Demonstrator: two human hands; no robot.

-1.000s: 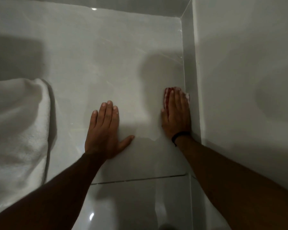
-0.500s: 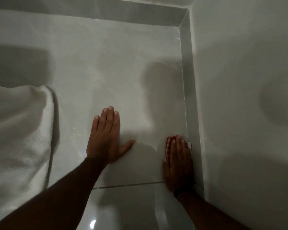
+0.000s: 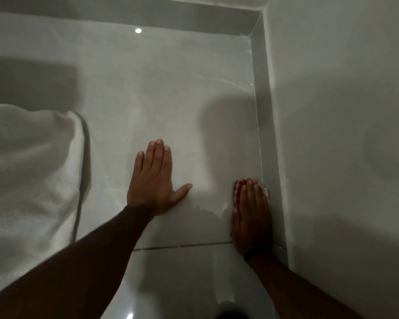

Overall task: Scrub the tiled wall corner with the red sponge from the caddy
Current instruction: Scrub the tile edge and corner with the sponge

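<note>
My right hand (image 3: 251, 217) lies flat over the red sponge (image 3: 238, 188) and presses it against the pale tiled wall (image 3: 182, 93), right beside the vertical corner strip (image 3: 262, 107). Only the sponge's red top-left edge and some white foam at my fingertips show; the rest is hidden under my palm. A black band circles that wrist. My left hand (image 3: 153, 180) is spread flat on the same tile to the left, fingers together, thumb out, holding nothing. The caddy is out of view.
A white towel (image 3: 30, 171) hangs at the left, close to my left forearm. A plain painted wall (image 3: 343, 134) fills the right side. A horizontal grout line (image 3: 182, 245) runs below both hands. A wet patch edge shows between the hands.
My right hand slid the sponge down the corner from higher on the tile to just above the grout line. The left hand stayed put on the wall. The view tilted upward.
</note>
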